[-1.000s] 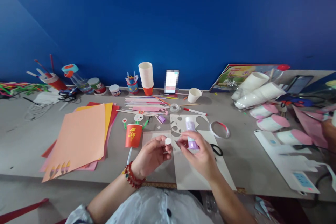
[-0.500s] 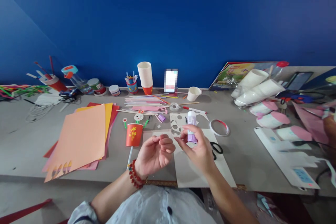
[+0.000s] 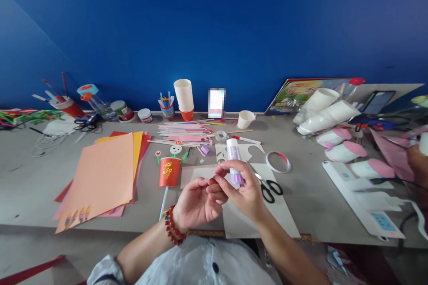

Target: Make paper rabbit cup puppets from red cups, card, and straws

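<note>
In the head view, the two bare hands meet above the near edge of the grey table (image 3: 307, 213). The right hand (image 3: 243, 189) wraps a glue stick (image 3: 233, 160), upright with its white end up and purple base against the fingers, while its thumb and index finger pinch toward a small pale paper piece (image 3: 211, 177), showing only as a thin edge. The left hand (image 3: 199, 200) is half curled, palm up, its fingertips at the same piece; whether it grips the piece too, I cannot tell. A purple cap (image 3: 205, 150) lies beyond the hands, probably the glue stick's own. Scissors (image 3: 271, 188) rest on a white sheet (image 3: 279, 218) beside the right hand, and a red paper cup (image 3: 169, 172) with a rabbit face (image 3: 175, 149) above it lies past the left. The step in hand looks like handling the piece around gluing; the next move calls for a light fingertip hold on its edge, with the glue stick kept clear.
</note>
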A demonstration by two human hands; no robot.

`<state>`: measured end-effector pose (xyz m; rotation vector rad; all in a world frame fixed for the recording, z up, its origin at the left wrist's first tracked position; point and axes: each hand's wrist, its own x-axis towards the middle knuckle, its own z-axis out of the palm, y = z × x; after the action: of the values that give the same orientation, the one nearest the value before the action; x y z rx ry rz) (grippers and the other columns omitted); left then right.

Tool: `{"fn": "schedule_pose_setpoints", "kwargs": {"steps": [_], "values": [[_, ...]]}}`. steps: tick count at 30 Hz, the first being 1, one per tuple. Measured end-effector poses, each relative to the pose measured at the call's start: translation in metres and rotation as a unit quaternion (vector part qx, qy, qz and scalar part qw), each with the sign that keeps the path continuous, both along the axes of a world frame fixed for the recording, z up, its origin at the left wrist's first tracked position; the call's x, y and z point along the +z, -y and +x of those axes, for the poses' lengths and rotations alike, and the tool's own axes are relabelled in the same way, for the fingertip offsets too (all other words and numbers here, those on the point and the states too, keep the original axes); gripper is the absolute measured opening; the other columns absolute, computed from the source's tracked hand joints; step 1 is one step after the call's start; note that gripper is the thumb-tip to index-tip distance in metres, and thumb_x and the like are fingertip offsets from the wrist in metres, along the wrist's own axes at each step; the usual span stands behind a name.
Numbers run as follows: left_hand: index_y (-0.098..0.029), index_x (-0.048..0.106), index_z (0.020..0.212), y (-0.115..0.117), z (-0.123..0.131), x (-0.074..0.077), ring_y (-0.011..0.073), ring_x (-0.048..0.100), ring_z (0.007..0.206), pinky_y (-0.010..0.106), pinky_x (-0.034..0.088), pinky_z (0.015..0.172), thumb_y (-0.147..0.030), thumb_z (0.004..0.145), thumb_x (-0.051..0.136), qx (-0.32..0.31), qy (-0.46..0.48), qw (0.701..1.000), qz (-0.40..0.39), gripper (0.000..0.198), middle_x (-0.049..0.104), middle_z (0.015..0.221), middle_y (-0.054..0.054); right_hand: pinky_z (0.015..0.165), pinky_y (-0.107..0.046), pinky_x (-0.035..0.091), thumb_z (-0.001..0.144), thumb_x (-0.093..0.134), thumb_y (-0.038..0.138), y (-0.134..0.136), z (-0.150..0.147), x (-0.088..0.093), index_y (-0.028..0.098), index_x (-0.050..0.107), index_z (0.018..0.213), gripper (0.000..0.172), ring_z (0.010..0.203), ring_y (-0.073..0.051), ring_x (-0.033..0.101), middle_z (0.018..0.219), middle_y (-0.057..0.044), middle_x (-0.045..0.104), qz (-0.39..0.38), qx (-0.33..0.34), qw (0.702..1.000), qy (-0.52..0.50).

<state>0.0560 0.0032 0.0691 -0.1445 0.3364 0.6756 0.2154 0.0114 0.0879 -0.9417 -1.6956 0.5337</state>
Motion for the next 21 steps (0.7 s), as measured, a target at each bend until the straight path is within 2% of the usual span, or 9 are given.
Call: {"fn": "schedule_pose_setpoints", "kwargs": {"steps": [4, 6, 7, 8, 10, 12, 13, 15, 21], "values": [[-0.015, 0.053, 0.076, 0.000, 0.001, 0.000, 0.0086, 0.045, 0.061, 0.016, 0.042, 0.054, -0.018, 0.081, 0.060, -0.027, -0.010, 0.999, 0.031, 0.009, 0.039, 0.067, -0.002, 0.079, -0.033, 0.056, 0.087, 0.066, 0.014, -0.001, 0.000, -0.005, 0.027, 0.058, 0.111, 0.028, 0.079, -0.015, 0.067, 0.092, 0.000, 0.068, -0.029, 0.011, 0.999, -0.033], [-0.015, 0.055, 0.077, 0.002, 0.002, -0.002, 0.0104, 0.048, 0.064, 0.019, 0.044, 0.056, -0.028, 0.083, 0.062, -0.015, -0.063, 0.993, 0.102, 0.016, 0.043, 0.069, 0.000, 0.077, -0.032, 0.057, 0.087, 0.066, 0.016, -0.002, 0.000, -0.008, 0.027, 0.055, 0.113, 0.031, 0.078, -0.015, 0.067, 0.090, 0.001, 0.067, -0.076, 0.021, 0.993, -0.091], [-0.014, 0.057, 0.078, 0.003, 0.003, -0.003, 0.0115, 0.049, 0.067, 0.021, 0.046, 0.058, -0.033, 0.084, 0.063, 0.015, -0.105, 0.983, 0.153, 0.020, 0.046, 0.071, 0.001, 0.075, -0.031, 0.057, 0.087, 0.066, 0.017, -0.003, 0.000, -0.009, 0.027, 0.053, 0.114, 0.032, 0.078, -0.014, 0.067, 0.088, 0.001, 0.067, -0.104, 0.028, 0.986, -0.124], [-0.015, 0.058, 0.080, 0.004, 0.003, -0.004, 0.0123, 0.051, 0.068, 0.023, 0.047, 0.061, -0.036, 0.085, 0.064, 0.060, -0.157, 0.964, 0.206, 0.023, 0.050, 0.073, 0.002, 0.073, -0.030, 0.057, 0.086, 0.067, 0.018, -0.003, 0.000, -0.010, 0.027, 0.052, 0.115, 0.033, 0.077, -0.014, 0.067, 0.086, 0.002, 0.067, -0.131, 0.038, 0.978, -0.156], [-0.015, 0.061, 0.083, 0.005, 0.003, -0.007, 0.0122, 0.053, 0.071, 0.025, 0.048, 0.069, -0.036, 0.087, 0.066, 0.151, -0.267, 0.904, 0.298, 0.022, 0.055, 0.076, 0.002, 0.070, -0.028, 0.056, 0.085, 0.068, 0.019, -0.005, 0.000, -0.013, 0.028, 0.050, 0.115, 0.036, 0.074, -0.014, 0.066, 0.083, 0.003, 0.067, -0.173, 0.058, 0.961, -0.207], [-0.016, 0.062, 0.085, 0.005, 0.002, -0.009, 0.0109, 0.055, 0.073, 0.024, 0.047, 0.074, -0.031, 0.087, 0.069, 0.191, -0.350, 0.847, 0.351, 0.016, 0.057, 0.078, 0.001, 0.069, -0.027, 0.055, 0.084, 0.071, 0.020, -0.005, -0.001, -0.014, 0.028, 0.049, 0.115, 0.039, 0.073, -0.013, 0.065, 0.082, 0.003, 0.066, -0.206, 0.068, 0.946, -0.241], [-0.017, 0.062, 0.086, 0.005, 0.002, -0.010, 0.0105, 0.055, 0.074, 0.023, 0.047, 0.075, -0.029, 0.086, 0.070, 0.196, -0.376, 0.829, 0.364, 0.015, 0.058, 0.078, 0.000, 0.069, -0.026, 0.055, 0.083, 0.072, 0.021, -0.005, -0.002, -0.014, 0.029, 0.049, 0.114, 0.040, 0.074, -0.013, 0.065, 0.082, 0.003, 0.066, -0.221, 0.068, 0.940, -0.251], [-0.016, 0.063, 0.085, 0.003, 0.001, -0.011, 0.0101, 0.056, 0.075, 0.022, 0.047, 0.074, -0.029, 0.084, 0.073, 0.198, -0.403, 0.810, 0.377, 0.016, 0.060, 0.080, 0.000, 0.069, -0.026, 0.054, 0.082, 0.073, 0.021, -0.003, -0.004, -0.014, 0.029, 0.049, 0.114, 0.040, 0.074, -0.013, 0.064, 0.083, 0.003, 0.066, -0.241, 0.061, 0.932, -0.263], [-0.016, 0.063, 0.083, 0.001, 0.003, -0.013, 0.0098, 0.055, 0.073, 0.021, 0.047, 0.070, -0.031, 0.083, 0.074, 0.214, -0.424, 0.786, 0.397, 0.018, 0.061, 0.078, 0.000, 0.068, -0.025, 0.053, 0.081, 0.075, 0.021, -0.002, -0.006, -0.011, 0.030, 0.050, 0.112, 0.041, 0.073, -0.012, 0.063, 0.081, 0.004, 0.066, -0.268, 0.078, 0.915, -0.290]]}}
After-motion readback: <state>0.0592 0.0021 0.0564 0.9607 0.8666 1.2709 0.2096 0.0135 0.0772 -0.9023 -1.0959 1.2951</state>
